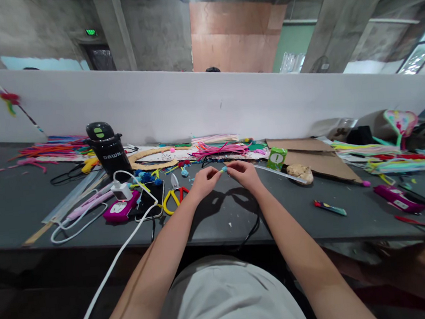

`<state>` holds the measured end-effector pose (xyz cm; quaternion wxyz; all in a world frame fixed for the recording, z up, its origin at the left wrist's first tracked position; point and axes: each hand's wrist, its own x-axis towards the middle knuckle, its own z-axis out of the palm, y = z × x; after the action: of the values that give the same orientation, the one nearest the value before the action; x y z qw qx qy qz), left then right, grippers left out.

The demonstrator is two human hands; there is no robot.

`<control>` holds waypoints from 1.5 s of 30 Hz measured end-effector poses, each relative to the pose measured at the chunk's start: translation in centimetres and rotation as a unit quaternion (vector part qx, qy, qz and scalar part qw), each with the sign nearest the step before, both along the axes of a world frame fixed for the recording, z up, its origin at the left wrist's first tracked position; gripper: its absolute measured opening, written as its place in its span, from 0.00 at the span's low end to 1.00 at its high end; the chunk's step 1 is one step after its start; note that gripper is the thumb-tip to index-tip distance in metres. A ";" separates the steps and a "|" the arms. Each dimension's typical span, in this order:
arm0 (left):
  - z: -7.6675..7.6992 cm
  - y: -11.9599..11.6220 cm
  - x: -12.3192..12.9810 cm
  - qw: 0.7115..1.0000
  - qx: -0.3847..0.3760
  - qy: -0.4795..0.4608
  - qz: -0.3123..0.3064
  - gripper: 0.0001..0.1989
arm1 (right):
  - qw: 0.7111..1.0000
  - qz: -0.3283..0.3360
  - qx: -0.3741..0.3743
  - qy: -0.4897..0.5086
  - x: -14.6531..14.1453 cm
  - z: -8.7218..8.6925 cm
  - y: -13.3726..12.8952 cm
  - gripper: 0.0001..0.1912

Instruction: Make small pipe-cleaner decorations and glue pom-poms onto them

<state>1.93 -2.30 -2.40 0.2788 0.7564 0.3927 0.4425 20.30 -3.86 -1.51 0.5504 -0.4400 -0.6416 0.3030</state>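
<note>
Above the dark table, my left hand (205,181) pinches one side of a small light-blue piece (223,169). My right hand (244,175) has its fingers closed on the other side of it. The fingertips cover most of the piece, so its exact kind is unclear. Left of my left hand lie scissors (174,182) with one yellow and one red handle. Behind the hands is a bundle of pink pipe cleaners (221,150). A green box (277,158) and a tan stone-like lump (299,172) sit right of my right hand.
A black bottle (109,152), a magenta power bank (121,207), a phone (151,200) and a white cable (113,267) occupy the left. Cardboard (310,160), a colourful tube (330,208) and another magenta device (398,198) lie rightward. A white partition (162,104) stands behind.
</note>
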 end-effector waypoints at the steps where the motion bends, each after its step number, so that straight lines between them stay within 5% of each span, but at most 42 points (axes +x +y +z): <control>1: 0.0 0.0 0.0 1.000 -0.002 -0.001 -0.002 0.16 | 1.000 0.001 -0.002 0.004 0.0 0.0 0.0 0.16; 12: 0.0 0.0 -0.1 1.000 0.013 -0.001 0.009 0.14 | 0.998 0.000 -0.055 0.016 0.1 -0.6 0.7 0.22; 34: -0.3 -0.1 0.1 1.000 -0.004 -0.002 -0.008 0.15 | 0.997 -0.023 0.003 -0.067 -0.2 -0.8 0.3 0.18; 40: -0.3 0.4 -0.3 0.999 0.003 -0.008 0.035 0.13 | 0.998 -0.026 -0.041 -0.037 0.1 -0.8 0.5 0.19; 45: -0.5 1.0 -0.8 0.994 -0.042 -0.067 0.076 0.15 | 0.978 0.053 -0.114 -0.165 1.9 -0.2 -0.1 0.18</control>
<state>1.12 -1.33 -2.85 0.3016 0.6806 0.4474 0.4957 22.16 -3.92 -1.74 0.3658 -0.5093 -0.7074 0.3263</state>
